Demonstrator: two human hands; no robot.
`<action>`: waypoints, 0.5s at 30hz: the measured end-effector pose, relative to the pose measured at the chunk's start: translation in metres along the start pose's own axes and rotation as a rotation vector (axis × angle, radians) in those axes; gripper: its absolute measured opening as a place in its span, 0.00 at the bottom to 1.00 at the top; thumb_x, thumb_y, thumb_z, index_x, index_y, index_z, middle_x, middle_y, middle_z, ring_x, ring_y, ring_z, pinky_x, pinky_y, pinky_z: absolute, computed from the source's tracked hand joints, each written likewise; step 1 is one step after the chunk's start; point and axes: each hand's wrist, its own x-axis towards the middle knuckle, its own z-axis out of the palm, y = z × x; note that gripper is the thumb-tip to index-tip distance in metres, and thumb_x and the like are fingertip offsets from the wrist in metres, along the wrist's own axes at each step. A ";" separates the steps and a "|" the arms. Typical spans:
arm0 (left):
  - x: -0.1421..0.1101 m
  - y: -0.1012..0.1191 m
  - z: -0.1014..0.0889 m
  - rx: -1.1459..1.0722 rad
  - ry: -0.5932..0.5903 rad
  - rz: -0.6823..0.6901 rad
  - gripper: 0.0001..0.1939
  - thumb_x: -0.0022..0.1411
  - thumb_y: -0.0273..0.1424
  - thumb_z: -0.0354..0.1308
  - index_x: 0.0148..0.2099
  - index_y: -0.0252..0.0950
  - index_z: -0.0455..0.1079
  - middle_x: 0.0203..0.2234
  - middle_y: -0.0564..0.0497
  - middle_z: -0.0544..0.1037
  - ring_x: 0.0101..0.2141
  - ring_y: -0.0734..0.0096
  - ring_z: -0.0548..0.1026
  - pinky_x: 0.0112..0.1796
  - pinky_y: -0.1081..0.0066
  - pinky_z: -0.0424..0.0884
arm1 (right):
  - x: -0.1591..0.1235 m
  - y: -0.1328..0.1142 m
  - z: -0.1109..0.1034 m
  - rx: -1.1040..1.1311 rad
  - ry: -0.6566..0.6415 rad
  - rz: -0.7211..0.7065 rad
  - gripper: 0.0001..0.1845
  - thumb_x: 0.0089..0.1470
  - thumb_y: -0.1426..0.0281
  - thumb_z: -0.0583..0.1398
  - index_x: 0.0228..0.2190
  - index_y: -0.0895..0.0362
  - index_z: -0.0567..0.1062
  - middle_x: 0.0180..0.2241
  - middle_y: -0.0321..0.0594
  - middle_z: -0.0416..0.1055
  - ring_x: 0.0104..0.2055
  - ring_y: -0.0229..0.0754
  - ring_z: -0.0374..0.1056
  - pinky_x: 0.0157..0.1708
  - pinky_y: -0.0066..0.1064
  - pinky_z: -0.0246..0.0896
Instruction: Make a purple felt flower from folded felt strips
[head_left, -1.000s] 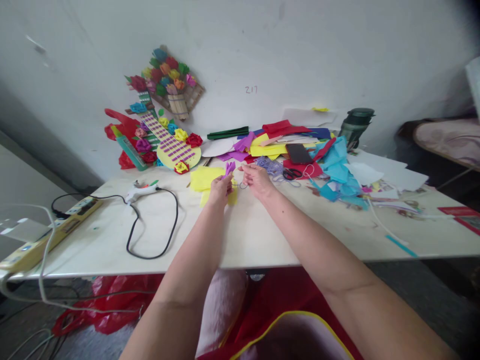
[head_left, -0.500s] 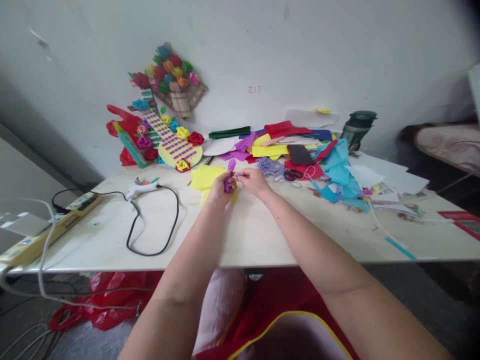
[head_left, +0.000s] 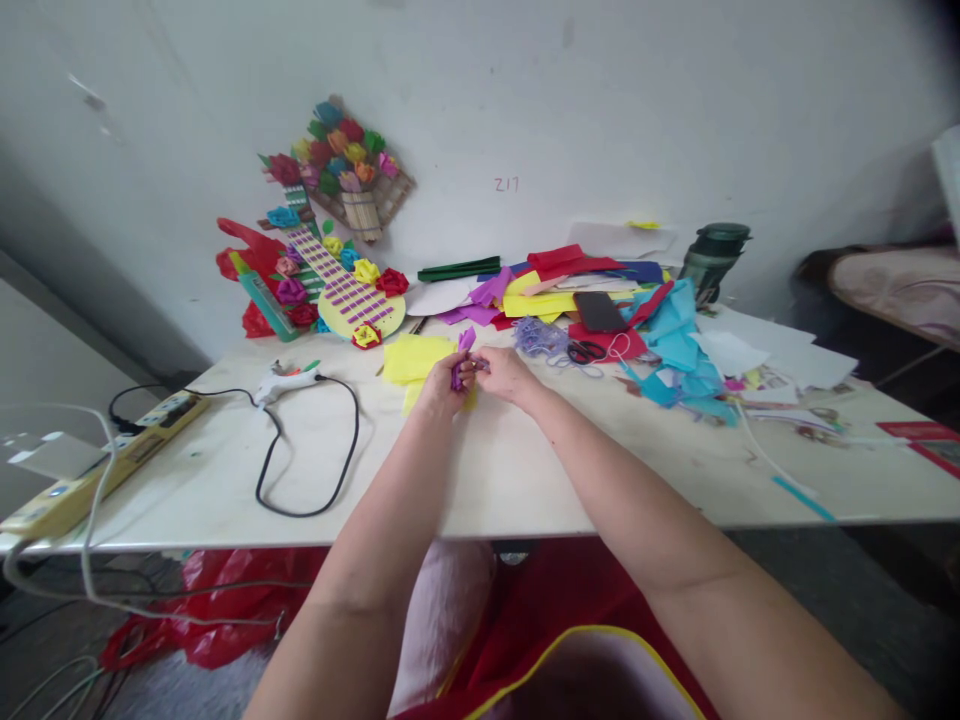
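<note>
My left hand (head_left: 447,384) is closed around a twisted piece of purple crepe paper (head_left: 466,340), whose upper end sticks out above the fingers. My right hand (head_left: 504,373) meets it from the right, thumb and fingertips pinched together right beside the purple paper. What those fingertips hold is too small to make out. Under and behind the left hand lie sheets of yellow crepe paper (head_left: 415,358). A tangle of lilac yarn (head_left: 541,338) and black-handled scissors (head_left: 586,351) lie beyond the right hand.
A glue gun (head_left: 285,384) with a looped black cord rests at left, near a power strip (head_left: 112,462). Behind stand a paper guitar with flowers (head_left: 360,305) and a glue bottle (head_left: 266,303). Coloured paper, a phone (head_left: 600,312) and a dark green bottle (head_left: 715,262) are at the back right.
My right fingertips have come slightly closer to the left hand and turned inward. The pale strand seen between the hands before is hard to see now. The left hand keeps its hold.
</note>
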 end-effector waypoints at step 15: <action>-0.002 -0.001 0.002 0.021 0.104 0.073 0.07 0.60 0.22 0.49 0.29 0.31 0.65 0.13 0.55 0.64 0.13 0.85 0.60 0.14 0.86 0.57 | 0.008 0.018 0.006 -0.029 0.042 -0.094 0.09 0.50 0.76 0.57 0.26 0.59 0.78 0.30 0.43 0.76 0.34 0.40 0.67 0.37 0.28 0.56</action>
